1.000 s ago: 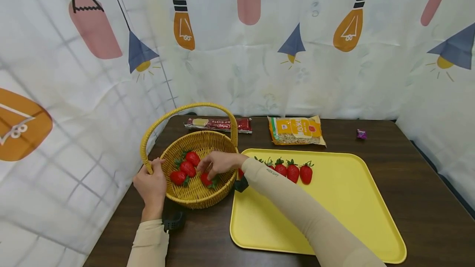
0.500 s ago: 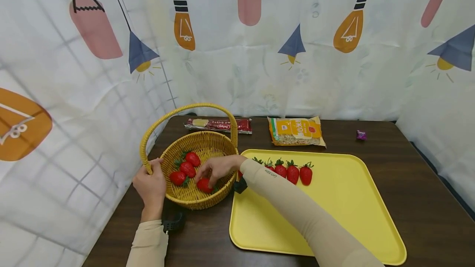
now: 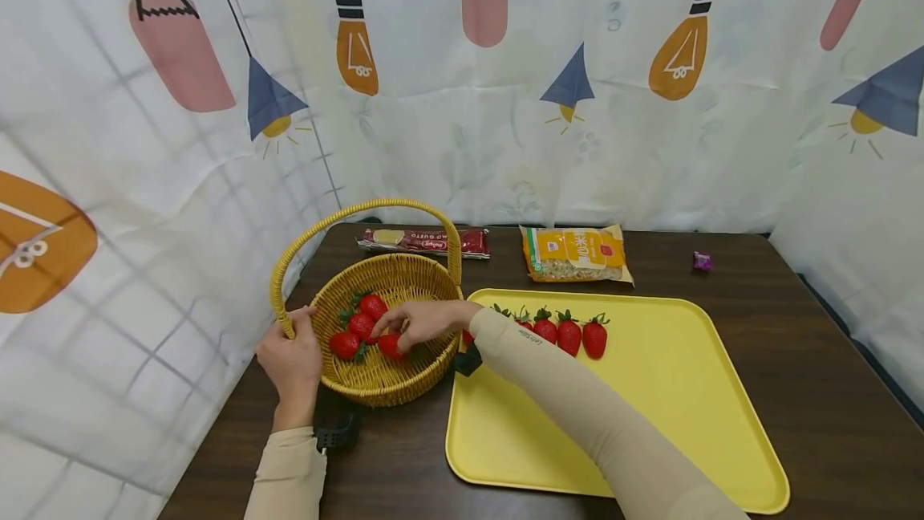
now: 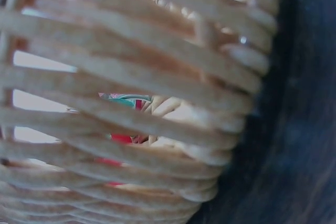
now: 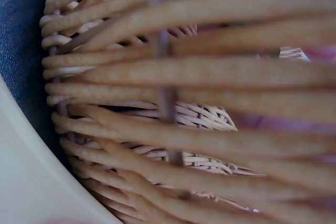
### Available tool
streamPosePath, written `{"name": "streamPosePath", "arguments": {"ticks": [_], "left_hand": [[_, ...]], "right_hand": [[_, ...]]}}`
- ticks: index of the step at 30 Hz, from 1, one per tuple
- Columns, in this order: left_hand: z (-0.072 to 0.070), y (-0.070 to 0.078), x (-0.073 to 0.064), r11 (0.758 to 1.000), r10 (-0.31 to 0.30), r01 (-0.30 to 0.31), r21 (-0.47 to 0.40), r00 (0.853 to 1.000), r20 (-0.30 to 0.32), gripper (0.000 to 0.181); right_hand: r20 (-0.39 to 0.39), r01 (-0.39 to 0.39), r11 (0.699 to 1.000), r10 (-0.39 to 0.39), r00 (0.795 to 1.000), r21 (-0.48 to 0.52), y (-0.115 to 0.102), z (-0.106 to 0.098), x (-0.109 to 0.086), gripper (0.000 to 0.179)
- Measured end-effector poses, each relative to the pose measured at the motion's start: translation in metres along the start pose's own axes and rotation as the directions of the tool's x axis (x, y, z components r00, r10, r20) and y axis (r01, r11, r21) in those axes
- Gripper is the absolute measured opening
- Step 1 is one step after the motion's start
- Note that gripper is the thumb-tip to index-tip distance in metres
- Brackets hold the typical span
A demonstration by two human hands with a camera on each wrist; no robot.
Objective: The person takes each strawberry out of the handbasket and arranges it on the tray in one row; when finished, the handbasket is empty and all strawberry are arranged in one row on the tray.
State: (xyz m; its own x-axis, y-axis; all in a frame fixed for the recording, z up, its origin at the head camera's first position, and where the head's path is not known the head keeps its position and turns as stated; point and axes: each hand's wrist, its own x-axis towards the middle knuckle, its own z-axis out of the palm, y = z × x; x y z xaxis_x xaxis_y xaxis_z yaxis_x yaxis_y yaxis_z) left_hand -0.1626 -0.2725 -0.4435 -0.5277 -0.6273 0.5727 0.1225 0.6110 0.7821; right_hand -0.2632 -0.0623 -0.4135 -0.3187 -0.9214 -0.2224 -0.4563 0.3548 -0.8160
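A yellow wicker basket (image 3: 382, 398) with a tall arched handle stands at the table's left side. At the handle's left foot, my left hand (image 3: 292, 355) grips the basket's rim. Inside the bowl, my right hand (image 3: 422, 323) pinches a red strawberry (image 3: 391, 346) between thumb and fingers. Just left of it lie other strawberries (image 3: 361, 327) with green leaves. Woven strands of the basket wall (image 4: 131, 77) fill most of the left wrist view, with bits of red behind them. In the right wrist view, the basket wall (image 5: 121, 140) hides the fingers.
Right of the basket lies a yellow tray (image 3: 650, 424), with a row of strawberries (image 3: 569, 338) near its far edge, partly behind the right sleeve. Along the table's back are a dark red packet (image 3: 433, 241), a yellow grain bag (image 3: 577, 253) and a small purple wrapped piece (image 3: 703, 262).
Inside the basket, the right hand has shifted the strawberry leftward, closer to the others; it first dipped toward me, then went back up. The left hand has stayed at the rim.
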Motion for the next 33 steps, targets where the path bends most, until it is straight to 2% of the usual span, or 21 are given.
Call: {"name": "streamPosePath", "arguments": {"ticks": [8,12,15,21,27,33], "left_hand": [[0.001,0.0,0.001,1.0,-0.002,0.002,-0.011,1.0,0.001,0.037],[0.001,0.0,0.001,1.0,0.001,-0.001,-0.005,1.0,0.003,0.037],[0.001,-0.001,0.001,1.0,-0.007,0.007,-0.001,1.0,0.007,0.038],[0.0,-0.002,0.001,1.0,-0.01,0.01,0.0,1.0,0.009,0.038],[0.0,-0.001,0.001,1.0,-0.007,0.007,-0.011,1.0,0.011,0.038],[0.001,-0.002,0.001,1.0,0.002,-0.002,-0.017,1.0,0.01,0.039]], "right_hand": [[-0.106,-0.002,1.0,0.005,0.994,0.028,-0.005,-0.002,-0.007,0.045],[-0.185,-0.022,0.99,0.048,0.982,0.14,-0.007,-0.003,-0.011,0.043],[-0.209,-0.023,0.97,0.076,0.975,0.242,-0.008,-0.004,-0.015,0.045],[-0.253,0.019,0.948,0.065,0.965,0.316,-0.01,-0.007,-0.028,0.037],[-0.32,0.045,0.956,0.053,0.946,0.289,-0.007,-0.012,-0.044,0.035],[-0.432,-0.012,0.981,0.096,0.897,0.193,-0.002,-0.014,-0.058,0.035]]}}
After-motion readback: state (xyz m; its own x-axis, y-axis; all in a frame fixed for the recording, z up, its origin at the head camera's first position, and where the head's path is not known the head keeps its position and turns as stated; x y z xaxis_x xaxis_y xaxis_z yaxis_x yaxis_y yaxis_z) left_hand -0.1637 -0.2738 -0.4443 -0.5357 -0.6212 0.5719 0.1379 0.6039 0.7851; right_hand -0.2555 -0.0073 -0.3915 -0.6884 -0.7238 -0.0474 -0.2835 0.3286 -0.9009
